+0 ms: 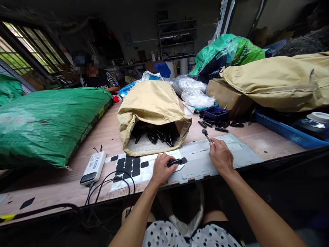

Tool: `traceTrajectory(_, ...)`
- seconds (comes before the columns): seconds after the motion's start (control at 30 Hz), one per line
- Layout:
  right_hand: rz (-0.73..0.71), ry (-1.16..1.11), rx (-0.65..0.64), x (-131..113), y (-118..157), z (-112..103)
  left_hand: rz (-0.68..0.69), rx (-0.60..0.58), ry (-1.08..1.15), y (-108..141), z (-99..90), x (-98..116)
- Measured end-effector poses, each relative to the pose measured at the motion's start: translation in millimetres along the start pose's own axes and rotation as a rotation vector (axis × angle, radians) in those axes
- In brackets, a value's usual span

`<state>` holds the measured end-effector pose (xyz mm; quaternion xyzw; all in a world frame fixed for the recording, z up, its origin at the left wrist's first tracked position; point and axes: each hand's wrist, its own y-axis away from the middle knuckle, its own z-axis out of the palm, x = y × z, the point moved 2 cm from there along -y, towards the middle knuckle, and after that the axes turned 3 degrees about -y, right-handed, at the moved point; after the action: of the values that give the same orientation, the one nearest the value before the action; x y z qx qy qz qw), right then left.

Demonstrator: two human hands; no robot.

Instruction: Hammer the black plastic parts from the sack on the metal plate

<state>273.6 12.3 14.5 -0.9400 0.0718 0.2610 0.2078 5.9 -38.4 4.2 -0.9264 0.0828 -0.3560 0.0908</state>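
Note:
My left hand (163, 168) is closed around a short black cylindrical part (174, 162), above the right end of a white sheet (151, 171) with black rounded-square stickers (128, 166). In my right hand (221, 155) is a thin tool (207, 136) with a dark round head, pointing away from me over a grey board (197, 159). Behind my hands, a yellow woven sack (154, 103) lies with its mouth toward me, and black pointed parts (161, 134) show inside it.
A white power bank (93, 168) with black cables lies left of the sheet. A large green sack (51, 123) fills the left. Black parts (221, 129), a purple tray (216, 113), a cardboard box (228, 97) and a blue basket (288, 132) stand right. A person (96, 77) sits behind.

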Motion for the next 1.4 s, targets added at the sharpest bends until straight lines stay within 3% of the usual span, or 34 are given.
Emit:
traceTrajectory(0.1,-0.113,-0.298,0.035,-14.0,32.0,-11.9,-0.016,0.002,0.015,-0.5,-0.2,0.4)
traceTrajectory(0.2,-0.251,-0.468,-0.119,-33.9,67.5,-16.0,-0.062,0.004,0.033,-0.7,-0.4,0.0)
traceTrajectory(0.33,-0.349,-0.422,-0.253,-56.3,97.5,-16.0,-0.075,-0.005,0.036,-0.3,0.9,-1.3)
traceTrajectory(0.6,-0.451,-0.222,-0.231,-73.7,112.0,-9.5,-0.067,-0.007,0.008,-0.6,3.2,-3.6)
traceTrajectory(0.7,-0.434,-0.144,-0.270,-73.1,111.7,-7.6,-0.078,0.003,0.012,-0.3,3.1,-2.9)
traceTrajectory(0.87,-0.375,-0.203,-0.194,-67.2,106.4,-13.1,-0.072,0.013,0.045,0.4,3.2,-2.1)
traceTrajectory(1.1,-0.357,-0.170,-0.210,-61.5,103.3,-12.8,-0.079,0.009,0.045,0.3,2.2,-0.4)
traceTrajectory(1.27,-0.273,-0.092,-0.076,-44.1,66.2,-16.9,-0.072,-0.004,0.002,0.4,0.6,2.9)
traceTrajectory(1.4,-0.189,0.117,-0.072,-17.5,24.4,-2.2,-0.067,-0.013,-0.021,-0.4,0.4,2.8)
